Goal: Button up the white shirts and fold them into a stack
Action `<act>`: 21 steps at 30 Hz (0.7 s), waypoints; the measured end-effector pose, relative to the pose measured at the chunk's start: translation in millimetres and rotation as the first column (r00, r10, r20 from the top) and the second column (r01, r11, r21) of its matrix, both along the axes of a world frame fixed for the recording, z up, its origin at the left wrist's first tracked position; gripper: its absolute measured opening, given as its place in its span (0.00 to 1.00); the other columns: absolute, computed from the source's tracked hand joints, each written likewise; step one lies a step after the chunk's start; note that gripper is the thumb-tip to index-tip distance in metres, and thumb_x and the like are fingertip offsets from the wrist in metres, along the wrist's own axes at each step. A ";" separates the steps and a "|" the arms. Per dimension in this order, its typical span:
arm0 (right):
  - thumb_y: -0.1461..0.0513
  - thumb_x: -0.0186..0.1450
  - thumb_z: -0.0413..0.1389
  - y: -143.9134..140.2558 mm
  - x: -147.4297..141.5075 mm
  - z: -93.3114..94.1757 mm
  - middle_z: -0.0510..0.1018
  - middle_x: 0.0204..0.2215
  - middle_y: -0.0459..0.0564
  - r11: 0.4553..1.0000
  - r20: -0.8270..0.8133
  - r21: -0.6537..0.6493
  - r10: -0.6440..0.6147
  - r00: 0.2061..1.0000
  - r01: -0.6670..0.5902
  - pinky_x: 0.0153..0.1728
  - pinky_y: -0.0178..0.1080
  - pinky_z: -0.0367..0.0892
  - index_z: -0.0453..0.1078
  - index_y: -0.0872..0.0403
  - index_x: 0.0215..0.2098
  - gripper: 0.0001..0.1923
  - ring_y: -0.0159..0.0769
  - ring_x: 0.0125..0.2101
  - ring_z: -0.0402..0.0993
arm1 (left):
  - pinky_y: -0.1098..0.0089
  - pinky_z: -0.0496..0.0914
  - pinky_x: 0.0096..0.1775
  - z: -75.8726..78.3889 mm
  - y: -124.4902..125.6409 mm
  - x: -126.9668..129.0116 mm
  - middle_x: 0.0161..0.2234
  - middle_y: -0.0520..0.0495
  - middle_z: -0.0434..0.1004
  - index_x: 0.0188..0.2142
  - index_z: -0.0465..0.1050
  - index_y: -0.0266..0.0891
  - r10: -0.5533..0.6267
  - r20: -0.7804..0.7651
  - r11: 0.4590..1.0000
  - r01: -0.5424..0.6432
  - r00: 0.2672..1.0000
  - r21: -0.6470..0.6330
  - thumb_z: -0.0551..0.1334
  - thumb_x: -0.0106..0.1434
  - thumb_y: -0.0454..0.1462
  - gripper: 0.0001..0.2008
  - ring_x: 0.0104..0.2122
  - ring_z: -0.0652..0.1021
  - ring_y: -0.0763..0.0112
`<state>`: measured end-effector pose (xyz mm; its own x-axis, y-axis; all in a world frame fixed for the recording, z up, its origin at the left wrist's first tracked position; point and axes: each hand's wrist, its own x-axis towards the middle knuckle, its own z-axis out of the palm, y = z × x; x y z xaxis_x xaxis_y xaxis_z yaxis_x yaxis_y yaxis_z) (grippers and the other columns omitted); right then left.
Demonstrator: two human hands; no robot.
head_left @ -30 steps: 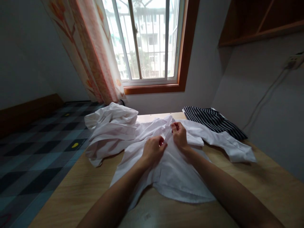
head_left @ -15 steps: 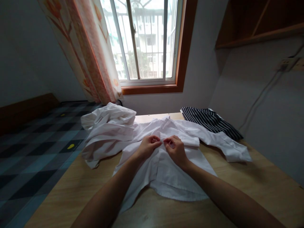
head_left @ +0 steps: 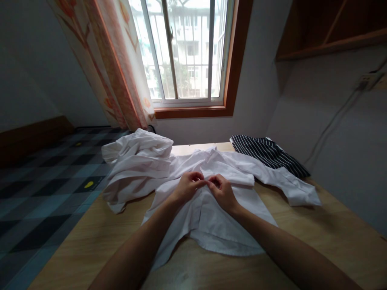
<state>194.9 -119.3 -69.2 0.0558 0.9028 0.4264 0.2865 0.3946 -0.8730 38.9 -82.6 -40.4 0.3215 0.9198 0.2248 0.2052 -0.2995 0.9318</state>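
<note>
A white long-sleeved shirt (head_left: 226, 217) lies spread on the wooden table (head_left: 302, 245), its hem toward me and one sleeve stretched out to the right. My left hand (head_left: 190, 184) pinches the shirt's front edge near the middle. Right beside it, fingertips touching or nearly so, my right hand (head_left: 221, 189) pinches the same front. Whatever small part lies between the fingertips, perhaps a button, is too small to make out. Close by on the left, a crumpled heap of white cloth (head_left: 139, 157) overlaps the shirt's left side.
Black-and-white striped folded cloth (head_left: 266, 155) lies at the table's back right. Left of the table is a bed with a checked cover (head_left: 45, 201). Behind stand a window (head_left: 187, 56) and a floral curtain (head_left: 111, 64). A wooden shelf (head_left: 329, 48) hangs at upper right.
My right hand has shifted slightly left, so the fingertips of both hands now meet. The shirt lies almost as before.
</note>
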 end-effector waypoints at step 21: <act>0.53 0.59 0.57 3.9 -1.2 -9.6 0.70 0.24 0.44 0.991 -0.237 -0.092 0.078 0.968 -0.102 0.31 0.35 0.61 0.68 0.56 0.28 0.13 0.33 0.27 0.63 | 0.73 0.68 0.32 -10.8 -10.9 11.8 0.28 0.49 0.76 0.30 0.75 0.36 0.015 -0.032 0.955 -0.005 0.999 0.296 0.64 0.58 0.34 0.03 0.28 0.74 0.72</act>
<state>193.7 -115.4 -78.8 0.0592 0.9467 0.3165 0.0387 0.3147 -0.9484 50.7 -93.5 -51.2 0.3246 0.8168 0.4770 0.2391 -0.5588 0.7941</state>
